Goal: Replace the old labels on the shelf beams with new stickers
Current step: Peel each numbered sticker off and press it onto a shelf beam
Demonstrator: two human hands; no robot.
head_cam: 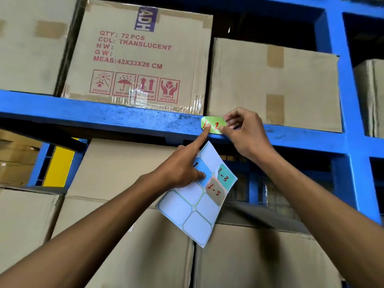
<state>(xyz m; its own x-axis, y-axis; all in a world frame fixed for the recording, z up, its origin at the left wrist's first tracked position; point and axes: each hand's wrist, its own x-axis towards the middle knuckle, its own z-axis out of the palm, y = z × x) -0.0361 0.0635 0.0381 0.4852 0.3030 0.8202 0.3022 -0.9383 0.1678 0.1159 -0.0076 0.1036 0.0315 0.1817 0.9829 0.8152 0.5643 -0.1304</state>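
A green sticker [216, 124] with red handwriting "1-2" lies against the front of the blue shelf beam [104, 115]. My right hand [245, 132] pinches the sticker's right end between thumb and fingers. My left hand [180, 169] holds a white sticker sheet [193, 206] below the beam, and its index finger stretches up and presses the sticker's left end. The sheet carries a blue sticker, a teal "1-3" sticker [225, 176] and a tan "1-5" sticker [215, 190]; several spaces on it are blank.
Cardboard boxes fill the shelves: a printed one [135, 55] and a plain one [274, 84] above the beam, more boxes [133, 235] below. A blue upright post [340, 80] stands at the right. A yellow panel [60, 165] shows at the left.
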